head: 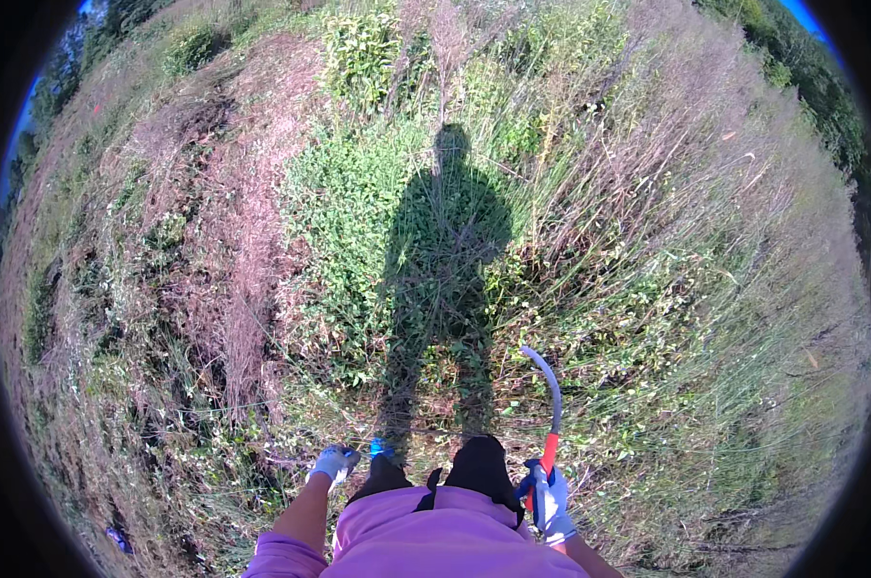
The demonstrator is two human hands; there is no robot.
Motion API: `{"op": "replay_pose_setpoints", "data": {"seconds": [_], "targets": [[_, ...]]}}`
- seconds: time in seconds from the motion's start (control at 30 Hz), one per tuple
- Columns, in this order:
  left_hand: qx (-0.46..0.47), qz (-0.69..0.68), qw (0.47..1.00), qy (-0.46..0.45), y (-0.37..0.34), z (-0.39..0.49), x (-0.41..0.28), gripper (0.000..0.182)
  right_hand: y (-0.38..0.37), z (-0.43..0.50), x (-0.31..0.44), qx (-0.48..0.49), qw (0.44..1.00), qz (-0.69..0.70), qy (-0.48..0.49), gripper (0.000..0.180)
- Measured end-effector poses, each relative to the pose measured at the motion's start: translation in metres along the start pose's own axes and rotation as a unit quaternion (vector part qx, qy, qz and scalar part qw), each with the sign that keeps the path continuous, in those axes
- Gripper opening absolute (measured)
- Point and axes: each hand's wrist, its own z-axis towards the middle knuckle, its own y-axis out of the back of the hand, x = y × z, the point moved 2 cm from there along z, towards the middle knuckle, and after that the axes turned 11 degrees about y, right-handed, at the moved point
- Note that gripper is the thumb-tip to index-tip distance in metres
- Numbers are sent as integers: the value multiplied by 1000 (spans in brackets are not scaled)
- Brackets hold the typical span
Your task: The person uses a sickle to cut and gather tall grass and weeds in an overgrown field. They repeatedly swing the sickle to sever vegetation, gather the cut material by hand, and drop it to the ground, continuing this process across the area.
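A sickle (555, 404) with a curved grey blade and a red handle is held in my right hand (551, 498), which wears a white and dark blue glove. The blade points up and bends to the left over the weeds. My left hand (334, 463), in a white and grey glove, hangs beside my left leg. Its fingers look curled, but whether anything is in them cannot be told. Leafy green weeds (348, 209) grow in front of me, partly under my shadow.
Tall dry grass (753, 195) leans across the right side. Flattened reddish dry stalks (255, 238) lie to the left. A blue thing (380, 447) shows by my left foot, and a blue-purple object (119, 539) lies at lower left. Trees (825, 94) stand along the upper right edge.
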Motion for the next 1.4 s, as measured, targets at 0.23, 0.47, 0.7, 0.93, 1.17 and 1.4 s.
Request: {"op": "replay_pose_setpoints", "data": {"seconds": [0.23, 0.47, 0.7, 0.93, 1.17, 1.4], "targets": [[-5, 8, 998, -66, 15, -15, -35, 41, 11, -3, -1, 48, 995, -84, -38, 13], [-135, 146, 980, -17, 25, 34, 4, 47, 79, -26, -48, 58, 970, -235, 4, 34], [3, 309, 930, -199, -57, -34, -97, 54, 169, -69, -95, 30, 970, -235, -46, 35], [47, 257, 950, -171, -134, -126, -197, 56, 235, -83, -129, -15, 976, -210, -53, 33], [33, 288, 936, -202, -145, -112, -188, 51, 257, -111, -154, -166, 980, -64, -88, 29], [45, 419, 887, -187, -109, -87, -188, 50, 231, -179, -201, -404, 879, 216, -130, 20]]}}
